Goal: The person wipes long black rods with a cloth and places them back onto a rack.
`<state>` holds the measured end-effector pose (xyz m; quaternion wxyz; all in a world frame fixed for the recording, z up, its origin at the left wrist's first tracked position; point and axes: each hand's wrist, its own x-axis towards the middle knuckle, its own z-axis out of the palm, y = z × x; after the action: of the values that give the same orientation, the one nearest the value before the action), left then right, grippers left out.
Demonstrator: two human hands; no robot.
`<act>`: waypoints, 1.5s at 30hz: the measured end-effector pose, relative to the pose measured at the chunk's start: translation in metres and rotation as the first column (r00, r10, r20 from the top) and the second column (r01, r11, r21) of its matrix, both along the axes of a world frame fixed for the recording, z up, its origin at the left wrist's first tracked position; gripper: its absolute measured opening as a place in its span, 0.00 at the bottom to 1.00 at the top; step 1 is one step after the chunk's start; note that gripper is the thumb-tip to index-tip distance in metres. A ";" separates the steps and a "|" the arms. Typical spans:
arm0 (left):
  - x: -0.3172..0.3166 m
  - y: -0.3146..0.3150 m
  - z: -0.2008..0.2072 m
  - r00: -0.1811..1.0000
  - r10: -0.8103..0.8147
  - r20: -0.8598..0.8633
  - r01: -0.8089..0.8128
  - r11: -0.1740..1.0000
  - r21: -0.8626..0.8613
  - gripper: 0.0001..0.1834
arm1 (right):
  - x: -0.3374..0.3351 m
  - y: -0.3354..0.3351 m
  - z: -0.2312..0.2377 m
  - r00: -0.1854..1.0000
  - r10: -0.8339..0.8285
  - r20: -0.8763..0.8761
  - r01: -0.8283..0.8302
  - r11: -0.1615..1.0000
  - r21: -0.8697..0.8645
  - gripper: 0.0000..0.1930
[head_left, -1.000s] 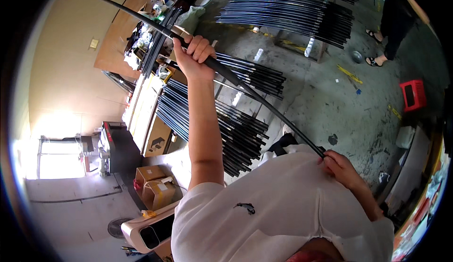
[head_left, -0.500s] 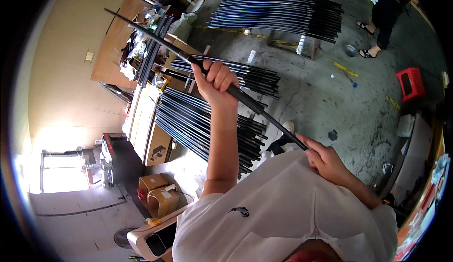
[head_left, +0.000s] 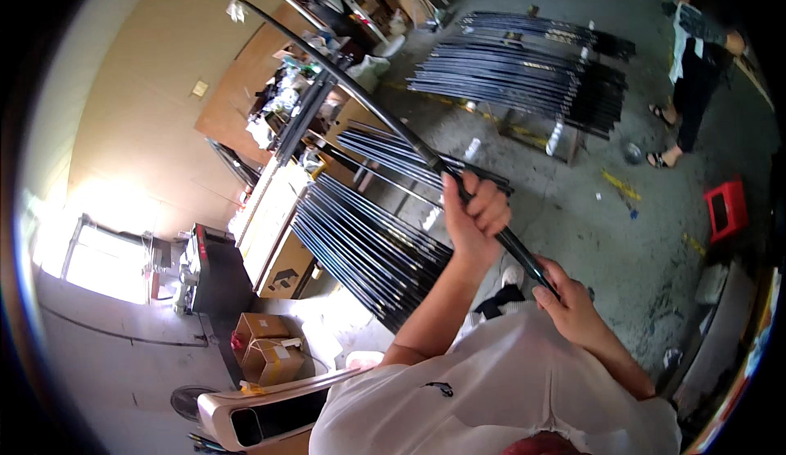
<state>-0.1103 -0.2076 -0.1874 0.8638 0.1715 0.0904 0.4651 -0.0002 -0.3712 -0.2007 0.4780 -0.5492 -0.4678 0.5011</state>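
Note:
A long black pole (head_left: 399, 127) slants across the view, from the upper left down to my waist, thinner toward its far end. My left hand (head_left: 476, 216) is wrapped round it just below a joint ring. Lower down, close to my shirt, my right hand (head_left: 566, 301) grips its near end between thumb and fingers. At the far tip is a small pale scrap (head_left: 237, 10); whether it is fixed to the pole, I cannot tell. Beneath the pole lie a bundle of similar dark poles (head_left: 368, 246) and another batch of poles (head_left: 393, 152).
Farther off, a low rack bears rows of dark poles (head_left: 524, 74). Another person (head_left: 696, 86) stands at the far right, near a metal bowl (head_left: 633, 153) and a red stool (head_left: 725, 209). Cardboard boxes (head_left: 270, 348) and a white-cased device (head_left: 217, 410) are at lower left.
My left hand has slid down the pole toward my right hand, and more of the pole now stretches beyond it. The view has shifted, so the surroundings appear lower and farther right.

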 end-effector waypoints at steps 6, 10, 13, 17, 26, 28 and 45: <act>0.013 -0.038 -0.034 0.984 -0.035 -0.173 0.056 0.991 0.120 0.20 | 0.011 -0.012 -0.050 0.974 -0.205 0.096 0.207 0.978 -0.008 0.13; 0.015 -0.008 -0.030 0.965 0.059 -0.254 0.000 0.975 0.224 0.22 | 0.018 -0.043 -0.075 0.894 -0.302 0.332 0.318 0.948 0.005 0.16; 0.016 0.024 -0.010 0.919 0.176 -0.353 -0.065 0.950 0.304 0.20 | 0.018 -0.072 -0.099 0.868 -0.328 0.373 0.381 0.921 -0.076 0.15; 0.025 0.026 -0.032 0.868 0.119 -0.481 0.071 0.931 0.358 0.15 | 0.023 -0.083 -0.142 0.863 -0.352 0.363 0.416 0.903 -0.113 0.14; 0.042 0.037 -0.005 0.870 0.115 -0.479 0.103 0.908 0.406 0.17 | 0.046 -0.177 -0.301 0.700 -0.465 0.542 0.626 0.765 -0.153 0.13; 0.039 0.082 0.043 0.941 0.212 -0.264 -0.077 0.894 0.441 0.23 | 0.047 -0.221 -0.341 0.607 -0.305 0.734 0.623 0.756 -0.201 0.14; -0.042 0.367 0.362 0.795 0.594 0.124 -0.512 0.546 0.664 0.12 | 0.073 -0.285 -0.441 0.698 0.058 0.714 0.551 0.593 -0.587 0.13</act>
<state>-0.1522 0.1590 0.1742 0.5446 0.4576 0.0170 0.7026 0.0732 -0.6567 -0.6418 0.0655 -0.9021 -0.2579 0.3397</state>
